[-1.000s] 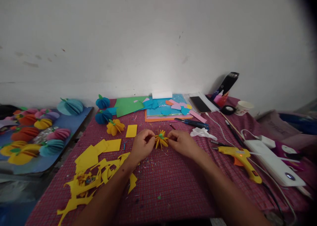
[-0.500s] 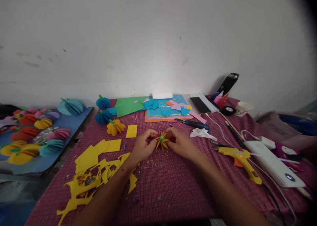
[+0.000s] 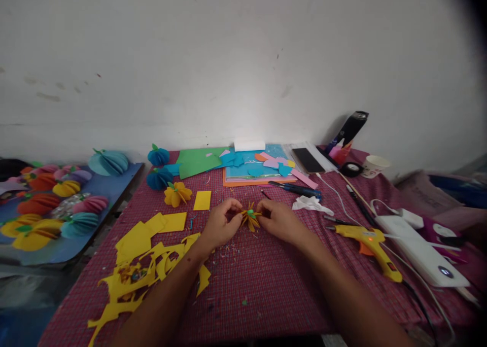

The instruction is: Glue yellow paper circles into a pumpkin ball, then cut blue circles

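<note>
Between my two hands is a small yellow paper pumpkin (image 3: 250, 221) with thin fanned segments and a green piece at its top. My left hand (image 3: 223, 220) pinches its left side with thumb and fingers. On its right side, the fingertips of my right hand (image 3: 280, 220) close on the paper edges. A finished-looking yellow paper pumpkin (image 3: 177, 194) with a green leaf stands to the left, near a yellow paper square (image 3: 202, 200). Yellow paper scraps (image 3: 163, 263) lie beside and partly under my left forearm.
At the right rest a yellow glue gun (image 3: 367, 248) and a white power bank (image 3: 420, 250). A utility knife (image 3: 296, 188), crumpled tissue (image 3: 307, 204) and phone (image 3: 307, 160) lie beyond my right hand. A blue board (image 3: 125, 184) at the left carries several paper pumpkins.
The yellow pumpkin has turned and tipped slightly between my fingers, and its green top now shows a little further right. Both hands stay close around it.
</note>
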The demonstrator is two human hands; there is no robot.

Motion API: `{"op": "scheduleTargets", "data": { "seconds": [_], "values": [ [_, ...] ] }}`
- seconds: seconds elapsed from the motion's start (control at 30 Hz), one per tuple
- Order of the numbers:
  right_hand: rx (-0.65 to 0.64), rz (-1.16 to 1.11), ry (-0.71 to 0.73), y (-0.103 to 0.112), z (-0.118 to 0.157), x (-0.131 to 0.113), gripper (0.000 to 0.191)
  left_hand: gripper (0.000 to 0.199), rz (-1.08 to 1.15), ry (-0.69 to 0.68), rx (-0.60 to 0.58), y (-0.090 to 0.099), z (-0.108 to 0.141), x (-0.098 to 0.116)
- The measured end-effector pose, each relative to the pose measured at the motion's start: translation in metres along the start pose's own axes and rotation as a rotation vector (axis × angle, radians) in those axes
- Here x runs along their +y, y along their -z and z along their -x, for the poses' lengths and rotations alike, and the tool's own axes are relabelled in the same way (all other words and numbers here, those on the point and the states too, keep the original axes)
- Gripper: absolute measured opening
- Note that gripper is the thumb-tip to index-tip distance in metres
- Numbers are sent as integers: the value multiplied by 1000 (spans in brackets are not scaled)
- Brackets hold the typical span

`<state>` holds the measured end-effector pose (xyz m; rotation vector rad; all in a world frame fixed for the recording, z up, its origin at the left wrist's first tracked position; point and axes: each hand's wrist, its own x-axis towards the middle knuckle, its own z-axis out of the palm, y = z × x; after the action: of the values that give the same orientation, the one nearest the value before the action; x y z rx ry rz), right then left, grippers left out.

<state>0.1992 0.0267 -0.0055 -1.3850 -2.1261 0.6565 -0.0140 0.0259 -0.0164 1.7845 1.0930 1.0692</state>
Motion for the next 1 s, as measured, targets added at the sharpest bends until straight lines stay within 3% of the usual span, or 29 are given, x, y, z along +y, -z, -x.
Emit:
{"op": "scheduleTargets", "data": {
  "seconds": [0.2, 0.3, 0.47, 0.67, 0.83, 1.0],
  "values": [
    [-12, 27, -26, 2, 1, 0, 10, 9, 23, 11, 25, -1, 0, -2],
    [-21, -34, -19, 5, 1, -2, 4, 29, 70, 8, 54, -1, 0, -5],
    [-11, -150, -8, 6, 1, -2, 24, 47, 28, -14, 68, 0, -1, -6],
    [6, -178, 18, 5, 0, 1, 27, 42, -22, -27, 91, 1, 0, -7],
    [12, -184, 18, 4, -1, 3, 33, 28, -174, -168, 167, 5, -1, -1],
    [9, -176, -8, 1, -2, 7, 38, 24, -211, -71, 147, 3, -2, -2]
  ]
}}
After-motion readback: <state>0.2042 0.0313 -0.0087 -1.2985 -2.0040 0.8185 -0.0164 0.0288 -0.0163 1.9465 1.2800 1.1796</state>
